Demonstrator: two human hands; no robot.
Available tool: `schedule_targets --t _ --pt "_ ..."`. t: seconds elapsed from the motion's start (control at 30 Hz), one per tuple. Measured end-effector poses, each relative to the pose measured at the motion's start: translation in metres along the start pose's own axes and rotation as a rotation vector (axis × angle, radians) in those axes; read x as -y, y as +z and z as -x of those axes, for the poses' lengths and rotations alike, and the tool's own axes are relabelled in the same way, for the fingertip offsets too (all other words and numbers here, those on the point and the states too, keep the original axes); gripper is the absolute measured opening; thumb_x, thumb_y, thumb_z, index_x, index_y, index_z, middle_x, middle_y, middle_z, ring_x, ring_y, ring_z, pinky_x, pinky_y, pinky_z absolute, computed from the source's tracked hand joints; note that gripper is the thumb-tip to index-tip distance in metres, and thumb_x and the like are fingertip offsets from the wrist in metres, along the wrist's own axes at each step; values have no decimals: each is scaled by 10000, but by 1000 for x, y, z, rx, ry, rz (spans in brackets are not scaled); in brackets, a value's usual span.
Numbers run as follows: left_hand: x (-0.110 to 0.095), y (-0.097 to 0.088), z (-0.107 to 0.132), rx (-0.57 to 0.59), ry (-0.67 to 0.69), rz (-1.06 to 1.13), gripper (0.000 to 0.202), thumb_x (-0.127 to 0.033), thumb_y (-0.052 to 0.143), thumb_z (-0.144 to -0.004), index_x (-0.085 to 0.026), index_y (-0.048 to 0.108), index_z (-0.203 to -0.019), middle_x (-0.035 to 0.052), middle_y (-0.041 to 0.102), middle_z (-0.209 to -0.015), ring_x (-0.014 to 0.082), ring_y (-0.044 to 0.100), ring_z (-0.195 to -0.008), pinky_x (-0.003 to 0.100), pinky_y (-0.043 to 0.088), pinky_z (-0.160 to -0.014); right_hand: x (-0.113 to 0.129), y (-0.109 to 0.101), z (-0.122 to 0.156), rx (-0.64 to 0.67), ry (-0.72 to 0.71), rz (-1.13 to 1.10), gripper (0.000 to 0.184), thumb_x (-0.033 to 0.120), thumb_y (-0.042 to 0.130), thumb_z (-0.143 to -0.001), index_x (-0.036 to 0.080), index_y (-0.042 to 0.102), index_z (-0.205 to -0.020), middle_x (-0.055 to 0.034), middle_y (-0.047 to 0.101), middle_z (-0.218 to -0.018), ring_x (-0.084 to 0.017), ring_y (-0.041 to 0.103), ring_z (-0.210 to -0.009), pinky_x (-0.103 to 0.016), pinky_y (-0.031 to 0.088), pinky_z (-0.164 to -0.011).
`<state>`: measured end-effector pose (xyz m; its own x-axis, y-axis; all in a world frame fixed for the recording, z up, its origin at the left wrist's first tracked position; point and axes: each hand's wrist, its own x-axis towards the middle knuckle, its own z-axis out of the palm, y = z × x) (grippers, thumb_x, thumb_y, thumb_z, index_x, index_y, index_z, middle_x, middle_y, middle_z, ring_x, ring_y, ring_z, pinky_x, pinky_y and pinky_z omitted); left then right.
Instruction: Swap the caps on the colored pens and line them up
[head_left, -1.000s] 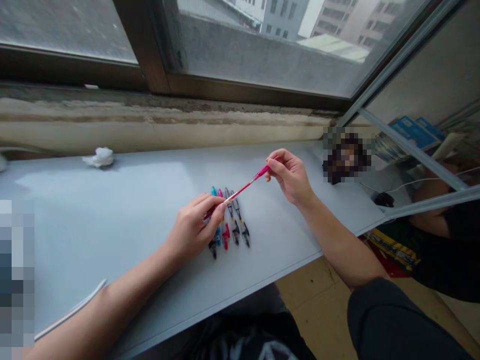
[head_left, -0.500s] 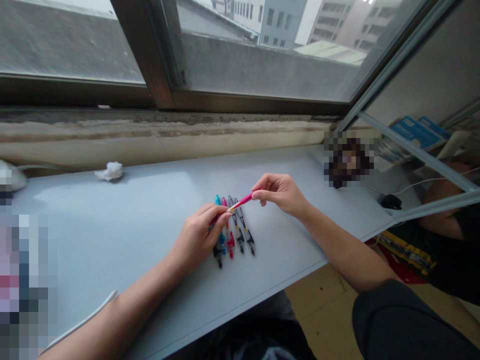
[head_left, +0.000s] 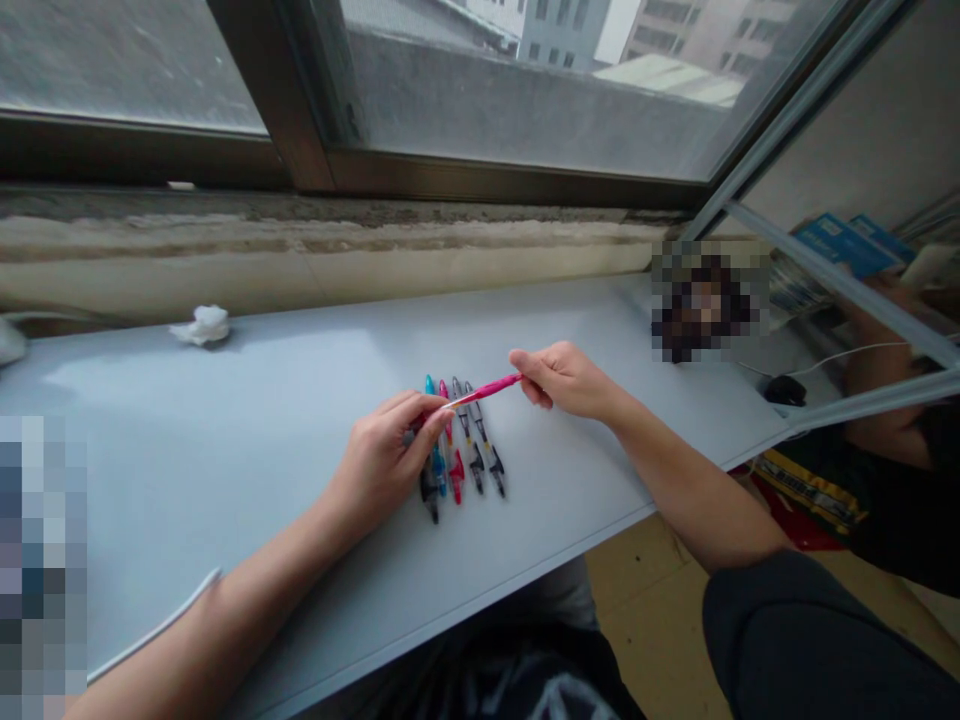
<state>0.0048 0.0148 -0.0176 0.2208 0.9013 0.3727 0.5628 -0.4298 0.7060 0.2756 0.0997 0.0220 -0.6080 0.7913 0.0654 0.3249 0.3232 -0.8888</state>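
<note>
The left hand [head_left: 382,465] and the right hand [head_left: 566,380] both held a slender pink pen [head_left: 480,393], which slanted across the space between them. The right thumb and fingers were closed on its upper end with no gap showing, while the left fingertips [head_left: 433,409] curled tightly around its lower end. The pink pen was held just above a row of four clear-barrelled retractable pens lying side by side: a teal pen [head_left: 430,388], a pink pen [head_left: 448,430], and two grey pens [head_left: 474,450]. The left hand partly covered the teal and pink ones. They lay on a pale grey-blue board [head_left: 225,420]. Well to the left sat a crumpled white tissue [head_left: 201,325]. Beyond the board ran a stained concrete sill [head_left: 300,240] beneath a dark brown window frame [head_left: 480,175].
</note>
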Motion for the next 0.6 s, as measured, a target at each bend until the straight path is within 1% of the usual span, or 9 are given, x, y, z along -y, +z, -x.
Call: schedule_targets --t 0.03,0.13,0.17,0.2,0.27,0.33,0.47,0.53,0.6 --pt "0 0 0 1 2 -2 328 -442 566 -1109 -212 759 -977 35 769 -868 180 686 -742 292 534 -710 0 0 0 11 12 6 765 810 486 -1053 185 651 -645 1 562 -515 -106 520 -502 -282 414 -576" --pt "1 -1 1 -5 -4 -13 332 -433 564 -1110 -210 767 -971 32 773 -859 180 679 -729 299 527 -716 1 -1 -1 6 -48 -70 615 784 767 -902 172 742 -952 -1 674 -688 -118 591 -611 -265 447 -600" --pt "1 -1 1 -2 -3 -15 332 -431 568 -1109 -209 772 -972 31 776 -855 181 679 -727 301 526 -720 1 -1 -1 12 -61 -79 586 753 804 -890 176 735 -963 0 682 -704 -117 593 -622 -262 449 -604" --pt "1 -2 1 0 1 -17 333 -434 572 -1107 -210 779 -973 29 779 -849 182 680 -729 305 526 -727 1 -1 -1 14 -59 -61 562 736 777 -926 177 721 -897 4 667 -674 -111 577 -603 -261 440 -598" --pt "1 -2 1 2 13 -26 351 -455 575 -1107 -213 796 -982 26 784 -829 187 680 -732 315 524 -744 1 -2 1 15 -32 35 643 728 604 -1047 180 662 -714 8 602 -566 -98 525 -538 -265 401 -573" --pt "0 -2 1 2 3 -35 385 -494 572 -1107 -220 817 -993 20 783 -789 187 666 -710 319 519 -736 2 -4 3 28 -23 98 698 724 484 -1099 179 664 -702 5 595 -546 -95 509 -511 -265 384 -555" --pt "0 -3 1 1 -82 -29 467 -567 545 -1108 -239 858 -999 -4 729 -647 186 621 -640 299 491 -654 5 -6 5 76 -109 87 428 592 670 -1057 179 717 -952 2 700 -717 -112 592 -628 -251 442 -620" --pt "0 -3 2 14 -106 -26 476 -583 549 -1100 -248 871 -1000 -9 700 -605 194 615 -648 290 487 -640 8 -6 5 89 -134 118 347 495 672 -1072 182 690 -926 17 681 -700 -104 564 -623 -248 424 -629" --pt "0 -3 4 16 -103 -32 462 -579 567 -1093 -248 876 -1005 -5 710 -618 199 621 -673 286 495 -649 9 -5 4 116 -127 126 392 454 591 -1111 187 637 -828 32 637 -642 -91 513 -583 -248 390 -612"
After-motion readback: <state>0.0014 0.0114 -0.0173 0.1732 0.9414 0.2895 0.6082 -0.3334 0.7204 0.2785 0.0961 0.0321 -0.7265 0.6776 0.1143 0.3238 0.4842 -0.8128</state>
